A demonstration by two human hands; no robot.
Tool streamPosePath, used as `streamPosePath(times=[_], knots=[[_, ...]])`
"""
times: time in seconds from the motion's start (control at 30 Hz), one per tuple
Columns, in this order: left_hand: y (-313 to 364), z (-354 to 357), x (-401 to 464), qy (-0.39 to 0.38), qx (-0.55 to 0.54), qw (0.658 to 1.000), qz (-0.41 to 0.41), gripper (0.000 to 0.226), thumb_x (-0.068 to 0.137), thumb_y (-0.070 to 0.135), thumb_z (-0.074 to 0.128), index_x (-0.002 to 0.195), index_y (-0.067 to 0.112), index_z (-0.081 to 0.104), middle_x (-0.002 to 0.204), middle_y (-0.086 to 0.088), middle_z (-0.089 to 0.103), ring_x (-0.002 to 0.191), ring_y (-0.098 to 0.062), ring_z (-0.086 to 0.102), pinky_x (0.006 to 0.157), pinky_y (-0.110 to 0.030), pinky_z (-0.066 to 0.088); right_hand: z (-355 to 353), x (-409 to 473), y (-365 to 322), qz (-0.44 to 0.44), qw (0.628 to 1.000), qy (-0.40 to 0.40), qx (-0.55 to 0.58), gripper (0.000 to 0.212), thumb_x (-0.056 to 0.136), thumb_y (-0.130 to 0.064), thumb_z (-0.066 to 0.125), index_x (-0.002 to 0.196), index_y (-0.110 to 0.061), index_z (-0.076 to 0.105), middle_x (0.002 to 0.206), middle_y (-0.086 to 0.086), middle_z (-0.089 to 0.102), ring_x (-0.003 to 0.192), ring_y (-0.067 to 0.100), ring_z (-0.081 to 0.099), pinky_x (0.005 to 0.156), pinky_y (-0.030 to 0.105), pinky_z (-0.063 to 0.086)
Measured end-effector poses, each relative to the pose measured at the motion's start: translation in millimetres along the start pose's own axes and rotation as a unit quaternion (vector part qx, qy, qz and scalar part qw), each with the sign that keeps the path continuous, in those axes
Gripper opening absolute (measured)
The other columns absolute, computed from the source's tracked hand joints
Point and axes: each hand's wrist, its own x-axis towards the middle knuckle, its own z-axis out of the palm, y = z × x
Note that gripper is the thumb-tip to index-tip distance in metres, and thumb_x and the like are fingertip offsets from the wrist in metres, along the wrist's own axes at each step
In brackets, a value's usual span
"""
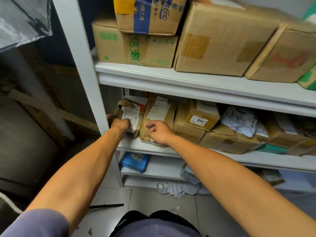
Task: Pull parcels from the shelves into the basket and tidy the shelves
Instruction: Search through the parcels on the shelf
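Two bare hands work a white metal shelf (pixel 188 151) crowded with cardboard parcels: the left hand (pixel 119 124), blurred, fingers hard to read, touches a torn parcel (pixel 132 113); the right hand (pixel 158 132), fingers loosely curled, rests on its taller neighbour (pixel 159 115). Four large boxes fill the tier above. Paper scraps (pixel 177 189) litter the tiled floor.

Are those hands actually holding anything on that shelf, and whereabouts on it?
The left hand grips the leftmost parcel at its near end. The right hand rests on the near bottom corner of the brown parcel beside it; a firm grip cannot be told.
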Motion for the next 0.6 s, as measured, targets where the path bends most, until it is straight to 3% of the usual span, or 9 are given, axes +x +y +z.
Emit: streamPosePath(times=[0.1,0.2,0.3,0.37,0.43,0.5,0.6], knots=[[15.3,1.3,-10.6,0.009,-0.058,0.998,0.001,0.038,0.094,0.012,0.063,0.131,0.008,0.054,0.124,-0.017,0.065,0.11,-0.036,0.065,0.099,-0.048,0.055,-4.1,-3.8,-1.3,0.006,1.0,-0.003,-0.005,0.031,0.094,-0.011,0.067,0.124,-0.017,0.065,0.097,0.002,0.063,0.092,0.018,0.062,0.094,0.032,0.053],[39.4,2.3,-20.9,-0.008,-0.179,0.984,0.002,0.034,0.097,0.006,0.057,0.131,0.009,0.057,0.128,-0.015,0.066,0.111,-0.036,0.065,0.096,-0.049,0.056,-8.8,-4.8,-7.6,0.009,1.0,-0.001,-0.009,0.03,0.094,-0.014,0.065,0.124,-0.018,0.064,0.092,-0.001,0.062,0.088,0.019,0.063,0.086,0.033,0.055],[50.9,2.5,-33.9,-0.036,-0.227,0.973,0.013,0.036,0.098,0.006,0.059,0.133,0.008,0.052,0.121,-0.016,0.067,0.103,-0.036,0.068,0.071,-0.044,0.06,-12.1,-7.1,-15.6,0.022,0.998,0.029,0.045,0.03,0.103,-0.023,0.053,0.131,-0.017,0.059,0.104,0.004,0.066,0.09,0.023,0.067,0.086,0.037,0.058],[49.2,1.6,-47.4,-0.057,-0.26,0.964,0.004,0.042,0.097,0.009,0.064,0.133,0.009,0.043,0.118,-0.018,0.067,0.097,-0.034,0.071,0.063,-0.044,0.061,-14.1,-8.0,-21.6,0.062,0.979,0.054,0.187,0.038,0.107,-0.035,0.046,0.138,-0.014,0.051,0.116,0.015,0.067,0.093,0.029,0.07,0.084,0.041,0.06],[42.5,-1.0,-64.8,-0.088,-0.283,0.955,-0.001,0.048,0.097,0.011,0.065,0.133,0.012,0.033,0.114,-0.017,0.064,0.091,-0.031,0.071,0.068,-0.052,0.062,-18.4,-7.8,-27.4,0.095,0.928,0.055,0.357,0.049,0.102,-0.049,0.05,0.139,-0.016,0.048,0.124,0.018,0.066,0.095,0.029,0.069,0.073,0.037,0.06],[31.4,-5.5,-81.7,-0.133,-0.29,0.948,0.002,0.048,0.098,0.009,0.062,0.131,0.016,0.028,0.115,-0.015,0.059,0.093,-0.029,0.07,0.075,-0.055,0.06,-24.8,-8.2,-30.3,0.095,0.891,0.035,0.443,0.047,0.096,-0.051,0.059,0.129,-0.018,0.059,0.121,0.013,0.07,0.096,0.024,0.07,0.07,0.034,0.057],[10.9,-19.8,-90.9,-0.188,-0.292,0.938,0.002,0.048,0.097,0.005,0.062,0.128,0.017,0.028,0.125,-0.018,0.057,0.106,-0.034,0.068,0.082,-0.056,0.059,-29.4,-11.7,-29.0,0.085,0.896,-0.012,0.436,0.025,0.094,-0.037,0.068,0.112,-0.019,0.069,0.108,0.008,0.075,0.095,0.021,0.072,0.079,0.036,0.059]])
